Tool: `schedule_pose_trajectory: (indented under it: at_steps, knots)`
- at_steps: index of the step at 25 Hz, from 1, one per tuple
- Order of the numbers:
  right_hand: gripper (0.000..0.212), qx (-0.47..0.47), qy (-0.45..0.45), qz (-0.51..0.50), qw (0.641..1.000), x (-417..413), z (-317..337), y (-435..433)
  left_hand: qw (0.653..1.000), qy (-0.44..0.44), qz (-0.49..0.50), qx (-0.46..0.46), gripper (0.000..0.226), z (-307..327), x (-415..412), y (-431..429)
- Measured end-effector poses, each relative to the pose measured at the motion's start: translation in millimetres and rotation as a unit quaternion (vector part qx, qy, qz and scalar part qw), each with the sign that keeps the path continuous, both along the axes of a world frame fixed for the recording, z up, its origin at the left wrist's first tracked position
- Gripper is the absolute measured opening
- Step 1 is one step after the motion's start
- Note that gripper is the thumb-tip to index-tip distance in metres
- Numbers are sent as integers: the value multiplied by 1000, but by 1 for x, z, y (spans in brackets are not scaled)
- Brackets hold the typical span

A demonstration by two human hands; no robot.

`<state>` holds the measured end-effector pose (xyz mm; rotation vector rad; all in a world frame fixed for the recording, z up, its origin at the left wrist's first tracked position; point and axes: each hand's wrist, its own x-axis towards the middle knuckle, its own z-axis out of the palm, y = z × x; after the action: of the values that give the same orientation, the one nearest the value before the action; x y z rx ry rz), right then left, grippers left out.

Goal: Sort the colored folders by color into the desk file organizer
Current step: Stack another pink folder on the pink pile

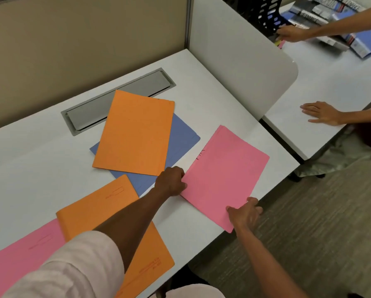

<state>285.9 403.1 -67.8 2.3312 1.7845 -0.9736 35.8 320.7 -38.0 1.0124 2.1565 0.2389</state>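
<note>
Head view, looking down on a white desk (40, 168) w/ five loose folders; none of the five is filed yet, so we judge the sorting early, mid-way at best. The left hand (171, 181) pinches the left edge of the far pink folder (225, 175), fingers curled onto it; the right hand (244, 214) grips that folder's near corner, thumb on top, fingers tucked round the edge that overhangs the desk; so both hands hold one folder, which lies flat at the desk's right side, not yet lifted as far as we can tell.

Left to do: an orange folder (135, 132) lies at desk centre, on top of a blue folder (180, 143); a second orange folder (107, 211) lies nearer, under the left forearm, overlapping a second pink folder (19, 254) at bottom left.

The black file organizer (264, 14) stands top right, beyond a pale partition (234, 61), on the next desk (330, 78), well apart from the loose folders; sth. blue shows through its slots, plus yellow & pink edges at its foot, but we can't tell whether those are sorted folders; another person's hand (292, 33) reaches to the organizer's base; their other hand (322, 112) rests flat on that desk.

We reckon the pink pair goes next, then orange, then blue.
</note>
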Motion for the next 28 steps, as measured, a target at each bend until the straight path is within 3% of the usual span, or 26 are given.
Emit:
schedule_pose_trajectory:
  at_steps: [5,10,13,16,20,22,24,28]
  knots:
    - [80,-22,-5,48,999,4,2,-5,987,-140,69,28,28,20,6,-46]
    - [77,-42,54,67,995,2,5,-21,976,-190,99,49,15,46,-2,-91]
    - [58,-52,163,40,984,-9,16,-33,964,-216,137,70,18,64,-19,-127]
    - [39,-96,323,-4,941,-22,43,-31,959,-224,150,83,14,81,-39,-166]
    - [25,-84,419,130,895,-52,88,-26,962,-144,204,109,27,96,-51,-205]
    - [23,-65,443,177,877,-74,103,-27,925,-127,317,166,14,100,-52,-219]
    - [20,-48,467,206,859,-95,110,-31,872,-147,414,215,19,107,-49,-231]
    - [21,-22,526,215,823,-131,119,-48,803,-156,515,257,12,116,-46,-256]
